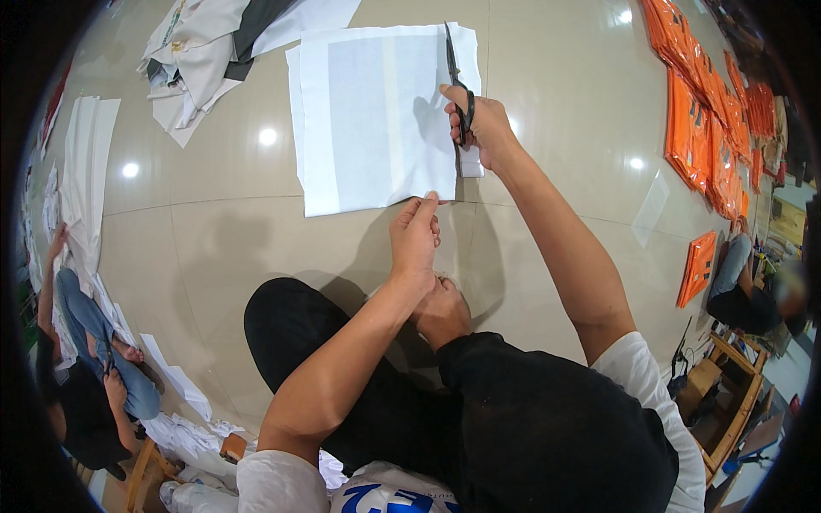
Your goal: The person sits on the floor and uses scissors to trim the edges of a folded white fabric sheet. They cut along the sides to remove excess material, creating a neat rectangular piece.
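Observation:
A stack of white fabric lies flat on the tiled floor in front of me, with a pale bluish panel and a cream stripe showing. My right hand grips black-handled scissors, their blades pointing away from me along the right part of the fabric. A cut line runs near the right edge, and a narrow strip lies beside it. The near right corner of the fabric is pinched between the thumb and fingers of my left hand.
Heaped white and dark grey cloth lies at the far left. Orange plastic-wrapped packs are stacked at the right, with a single orange pack nearer. One person sits at the left holding scissors; another sits at the right.

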Action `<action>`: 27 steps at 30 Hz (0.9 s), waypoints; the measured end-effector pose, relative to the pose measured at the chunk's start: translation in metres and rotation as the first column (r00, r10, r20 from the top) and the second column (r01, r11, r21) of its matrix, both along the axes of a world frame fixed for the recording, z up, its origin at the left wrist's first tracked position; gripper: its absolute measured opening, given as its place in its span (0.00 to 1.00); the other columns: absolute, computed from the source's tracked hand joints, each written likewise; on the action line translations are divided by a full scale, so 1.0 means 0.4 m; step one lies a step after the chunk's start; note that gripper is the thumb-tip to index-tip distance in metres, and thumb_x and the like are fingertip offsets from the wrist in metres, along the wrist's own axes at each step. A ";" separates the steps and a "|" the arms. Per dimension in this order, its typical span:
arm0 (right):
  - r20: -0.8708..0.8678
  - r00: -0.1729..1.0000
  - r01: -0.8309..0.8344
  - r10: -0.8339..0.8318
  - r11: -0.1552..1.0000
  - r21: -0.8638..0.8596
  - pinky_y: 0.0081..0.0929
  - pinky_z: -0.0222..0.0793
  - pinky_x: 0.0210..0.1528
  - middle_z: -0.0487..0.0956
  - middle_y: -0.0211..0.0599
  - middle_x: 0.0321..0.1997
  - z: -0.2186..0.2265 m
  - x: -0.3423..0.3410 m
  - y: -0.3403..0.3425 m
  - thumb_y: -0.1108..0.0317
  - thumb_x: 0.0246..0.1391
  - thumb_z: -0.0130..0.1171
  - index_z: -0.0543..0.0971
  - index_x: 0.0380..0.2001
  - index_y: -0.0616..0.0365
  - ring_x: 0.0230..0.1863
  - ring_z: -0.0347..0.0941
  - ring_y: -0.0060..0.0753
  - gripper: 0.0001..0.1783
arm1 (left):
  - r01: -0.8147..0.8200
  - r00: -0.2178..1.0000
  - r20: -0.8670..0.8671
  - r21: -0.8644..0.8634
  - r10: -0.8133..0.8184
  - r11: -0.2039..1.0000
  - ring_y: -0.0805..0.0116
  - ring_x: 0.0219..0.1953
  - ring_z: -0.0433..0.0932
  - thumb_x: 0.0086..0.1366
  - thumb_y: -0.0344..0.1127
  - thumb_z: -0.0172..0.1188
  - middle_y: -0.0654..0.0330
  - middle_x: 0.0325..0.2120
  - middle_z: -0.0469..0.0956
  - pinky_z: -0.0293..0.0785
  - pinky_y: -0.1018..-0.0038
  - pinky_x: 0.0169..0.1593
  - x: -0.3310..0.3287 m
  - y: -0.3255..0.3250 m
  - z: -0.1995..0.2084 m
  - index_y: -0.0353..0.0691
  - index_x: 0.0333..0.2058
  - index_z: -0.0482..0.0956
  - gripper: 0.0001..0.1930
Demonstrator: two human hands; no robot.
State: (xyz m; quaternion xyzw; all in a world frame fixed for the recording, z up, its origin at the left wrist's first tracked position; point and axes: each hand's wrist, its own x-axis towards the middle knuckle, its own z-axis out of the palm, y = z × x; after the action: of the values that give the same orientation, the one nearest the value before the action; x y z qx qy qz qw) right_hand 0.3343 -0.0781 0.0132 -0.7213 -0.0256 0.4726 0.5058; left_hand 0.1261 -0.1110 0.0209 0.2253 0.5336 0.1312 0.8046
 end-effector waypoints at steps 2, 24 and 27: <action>0.000 1.000 0.007 -0.007 1.000 -0.013 0.20 0.65 0.25 0.76 0.25 0.22 0.000 0.003 0.003 0.44 0.50 0.77 0.80 0.32 0.56 0.21 0.72 0.21 0.26 | -0.002 1.000 0.001 0.002 0.002 1.000 0.84 0.22 0.61 0.76 0.43 0.62 0.75 0.19 0.64 0.56 0.81 0.27 0.000 0.000 0.001 0.42 0.35 0.83 0.12; 0.004 1.000 0.019 -0.019 1.000 -0.012 0.23 0.66 0.26 0.76 0.28 0.24 0.004 0.023 0.025 0.48 0.50 0.77 0.81 0.31 0.58 0.22 0.72 0.23 0.24 | 0.006 1.000 -0.004 0.015 -0.006 1.000 0.84 0.22 0.60 0.77 0.44 0.62 0.74 0.19 0.64 0.56 0.80 0.27 0.000 0.000 -0.002 0.41 0.35 0.83 0.14; 0.020 1.000 0.006 -0.006 1.000 -0.010 0.20 0.63 0.24 0.77 0.25 0.22 0.007 0.026 0.032 0.45 0.50 0.77 0.81 0.31 0.55 0.21 0.72 0.21 0.24 | 0.008 1.000 -0.005 0.024 -0.008 1.000 0.84 0.22 0.61 0.77 0.44 0.62 0.74 0.19 0.64 0.57 0.81 0.27 -0.002 -0.001 0.000 0.41 0.36 0.84 0.13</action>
State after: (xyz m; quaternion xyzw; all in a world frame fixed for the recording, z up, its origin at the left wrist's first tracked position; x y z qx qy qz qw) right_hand 0.3448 -0.0653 0.0160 -0.7288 -0.0260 0.4637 0.5032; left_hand 0.1253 -0.1112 0.0207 0.2374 0.5332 0.1336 0.8010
